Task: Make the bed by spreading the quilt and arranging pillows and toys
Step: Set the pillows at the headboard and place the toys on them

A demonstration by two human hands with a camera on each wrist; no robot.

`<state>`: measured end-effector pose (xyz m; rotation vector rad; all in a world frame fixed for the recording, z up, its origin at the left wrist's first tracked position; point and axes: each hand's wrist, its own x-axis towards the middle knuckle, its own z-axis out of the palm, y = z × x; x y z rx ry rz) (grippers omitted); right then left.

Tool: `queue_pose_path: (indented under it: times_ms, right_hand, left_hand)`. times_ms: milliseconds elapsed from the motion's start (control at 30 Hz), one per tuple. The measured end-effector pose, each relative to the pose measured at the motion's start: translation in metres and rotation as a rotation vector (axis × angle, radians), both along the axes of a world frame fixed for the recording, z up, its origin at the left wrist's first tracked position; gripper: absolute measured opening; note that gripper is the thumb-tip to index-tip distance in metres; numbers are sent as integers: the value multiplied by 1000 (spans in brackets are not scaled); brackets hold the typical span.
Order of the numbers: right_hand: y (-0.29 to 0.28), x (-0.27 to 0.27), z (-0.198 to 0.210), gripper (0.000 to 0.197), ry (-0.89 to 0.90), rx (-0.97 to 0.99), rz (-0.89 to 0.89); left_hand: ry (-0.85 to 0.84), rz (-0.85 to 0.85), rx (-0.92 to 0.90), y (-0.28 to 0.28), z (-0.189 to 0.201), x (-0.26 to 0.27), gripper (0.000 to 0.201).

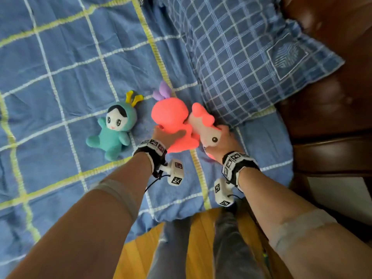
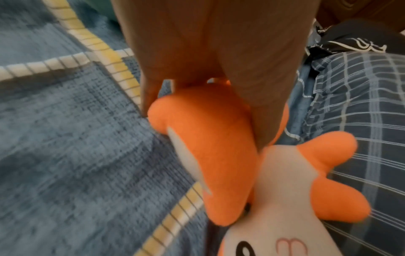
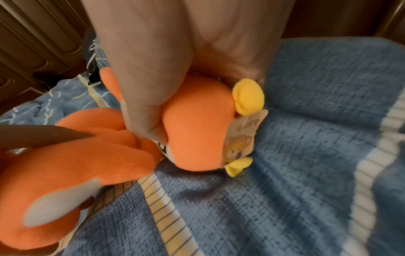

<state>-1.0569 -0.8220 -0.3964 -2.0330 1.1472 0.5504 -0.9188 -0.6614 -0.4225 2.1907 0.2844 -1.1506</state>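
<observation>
Fingers of our left hand (image 1: pixel 164 135) curl around the orange plush with purple ears (image 1: pixel 171 117), while our right hand (image 1: pixel 221 140) grips the second orange plush (image 3: pixel 197 131) by its head, both on the blue checked quilt (image 1: pixel 60 77). Just beyond our right fingertips lies the plaid pillow (image 1: pixel 241 57). Left of our left fingers lies the teal doll (image 1: pixel 114 127). A hang tag (image 3: pixel 243 131) shows, its print blurred beyond reading.

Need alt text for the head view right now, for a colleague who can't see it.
Both hands hold orange plush toys on a blue checked quilt: the left hand on one with purple ears, the right hand on another. A teal doll lies to the left, a plaid pillow beyond.
</observation>
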Motion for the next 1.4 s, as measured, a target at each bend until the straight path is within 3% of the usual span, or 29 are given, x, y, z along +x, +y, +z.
queue_pose_path:
  times_ms: [100, 233, 300, 433, 500, 600, 733, 833, 933, 1033, 1200, 1300, 1400]
  right_hand:
    - [-10, -25, 25, 81, -1, 16, -103]
    - [-37, -72, 56, 74, 48, 17, -92]
    - [-58, -95, 78, 73, 41, -25, -78]
    - [-121, -130, 111, 83, -2, -164, -88]
    - [-155, -138, 119, 78, -66, -273, -93]
    - [-188, -134, 119, 68, -166, -382, -24]
    - [-200, -119, 96, 88, -324, -518, 49]
    - [-193, -123, 72, 101, -450, -586, -72]
    - [-183, -133, 59, 109, -585, -551, -153]
    - [-178, -142, 57, 110, -598, -558, -144]
    - [-180, -138, 75, 107, -526, -644, -131]
    - [-179, -137, 85, 93, -470, -719, -61]
    - [-177, -138, 80, 60, -414, -812, 46]
  left_hand:
    - [-4, -10, 14, -13, 23, -18, 85]
    - [-61, -42, 32, -41, 62, -53, 67]
    - [-21, -29, 15, -61, 86, -74, 69]
    - [-84, -187, 154, -109, 95, -114, 106]
    - [-147, -198, 150, -134, 92, -129, 99]
    - [-190, -147, 30, -158, 92, -147, 102]
    - [-215, -199, 46, -179, 87, -152, 90]
    - [-233, -275, 104, -188, 69, -150, 78]
    - [-278, -257, 79, -187, 55, -152, 80]
    - [-349, -251, 89, -186, 55, -159, 80]
    - [-555, -320, 126, -204, 81, -168, 59]
    - [-341, -430, 16, -220, 74, -174, 54]
    - [-130, -321, -148, -216, 63, -167, 59]
